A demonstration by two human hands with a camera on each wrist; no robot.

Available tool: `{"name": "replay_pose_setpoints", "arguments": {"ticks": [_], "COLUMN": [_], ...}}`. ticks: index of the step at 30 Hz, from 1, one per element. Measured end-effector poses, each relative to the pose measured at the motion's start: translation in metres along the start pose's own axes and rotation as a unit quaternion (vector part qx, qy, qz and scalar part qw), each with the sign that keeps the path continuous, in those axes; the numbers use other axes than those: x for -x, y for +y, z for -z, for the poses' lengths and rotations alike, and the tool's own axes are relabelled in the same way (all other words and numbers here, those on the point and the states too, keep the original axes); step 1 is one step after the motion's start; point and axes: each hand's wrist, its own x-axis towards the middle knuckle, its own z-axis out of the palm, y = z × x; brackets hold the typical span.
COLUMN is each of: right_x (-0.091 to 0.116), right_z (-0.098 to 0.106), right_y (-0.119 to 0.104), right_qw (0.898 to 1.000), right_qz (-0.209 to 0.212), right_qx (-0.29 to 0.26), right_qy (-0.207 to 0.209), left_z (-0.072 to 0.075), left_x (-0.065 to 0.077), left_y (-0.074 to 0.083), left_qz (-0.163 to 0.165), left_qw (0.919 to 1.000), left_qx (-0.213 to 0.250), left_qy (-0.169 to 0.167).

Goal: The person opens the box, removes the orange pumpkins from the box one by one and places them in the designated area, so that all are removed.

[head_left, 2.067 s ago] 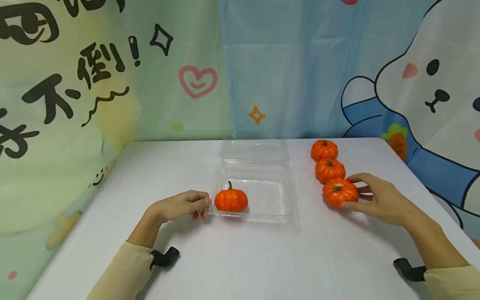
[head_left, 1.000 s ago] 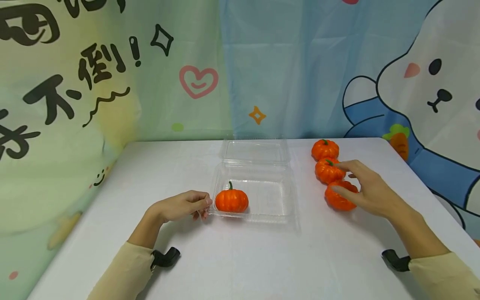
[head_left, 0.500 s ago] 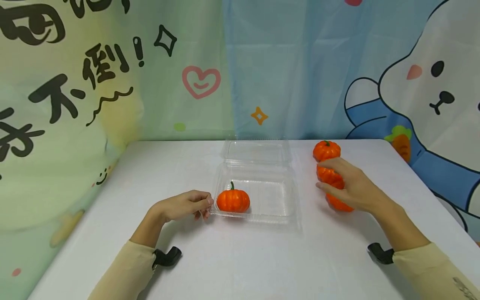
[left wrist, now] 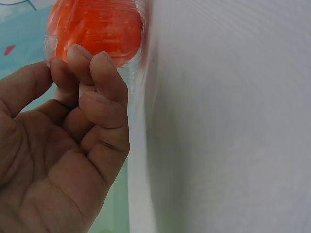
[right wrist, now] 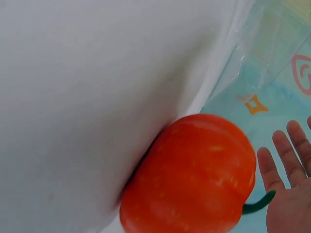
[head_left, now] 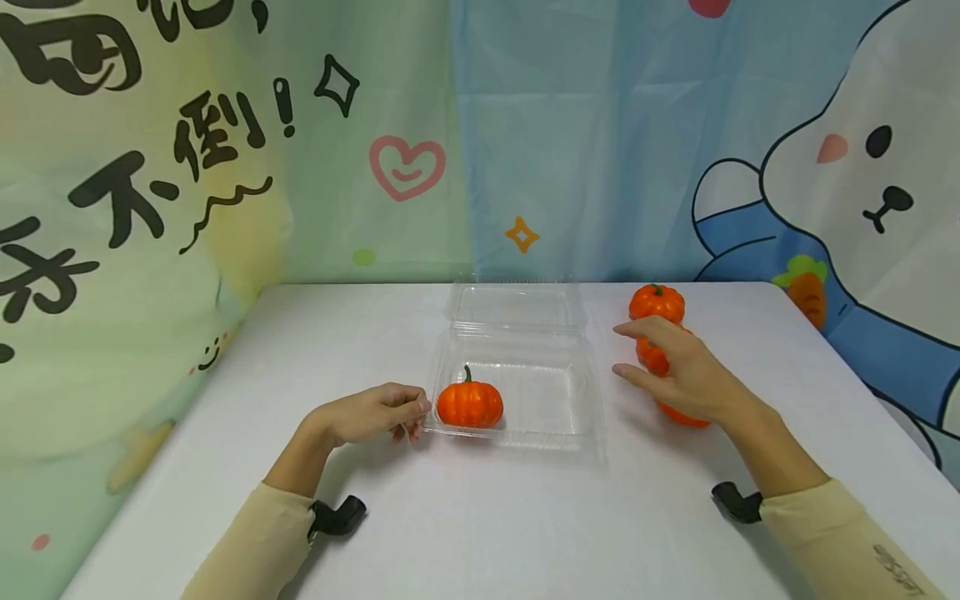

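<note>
My left hand (head_left: 378, 414) pinches the near left corner of a clear plastic clamshell box (head_left: 547, 396), its lid folded back. A small orange pumpkin (head_left: 470, 405) with a green stem sits in the box's left front part; the left wrist view shows it through the plastic wall. My right hand (head_left: 678, 371) is held over a row of three pumpkins with its fingers extended, holding nothing. The back pumpkin (head_left: 657, 303) shows almost whole, while the hand partly covers the middle pumpkin (head_left: 651, 358) and the front pumpkin (head_left: 686, 417). One pumpkin (right wrist: 189, 174) looms large in the right wrist view.
Everything stands on a white table (head_left: 525, 525). A printed curtain (head_left: 540, 142) with cartoon figures hangs right behind its back edge. The clear lid (head_left: 517, 307) lies toward that edge.
My right hand has left the front pumpkin and moved left and slightly away from me, across the row. That pumpkin stays in the row. The left hand keeps its hold on the box.
</note>
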Motion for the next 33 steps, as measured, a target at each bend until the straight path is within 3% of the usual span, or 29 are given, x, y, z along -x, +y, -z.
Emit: {"name": "replay_pose_setpoints", "arguments": {"ticks": [7, 22, 33], "right_x": [-0.009, -0.029, -0.042], "right_z": [-0.005, -0.026, -0.036], "right_y": [-0.008, -0.020, -0.036], "right_qw": [1.000, 0.997, 0.995], "right_qz": [0.006, 0.069, 0.067], "right_qx": [-0.016, -0.042, -0.061], "right_qy": [-0.024, 0.011, -0.034], "left_z": [-0.001, 0.001, 0.000], "left_x": [-0.001, 0.001, 0.000], "left_y": [0.000, 0.001, -0.001], "left_qz": [0.000, -0.007, -0.005], "left_qw": [1.0000, 0.9999, 1.0000], "left_qx": [-0.002, -0.014, -0.008], "left_qy": [0.001, 0.003, 0.002]}}
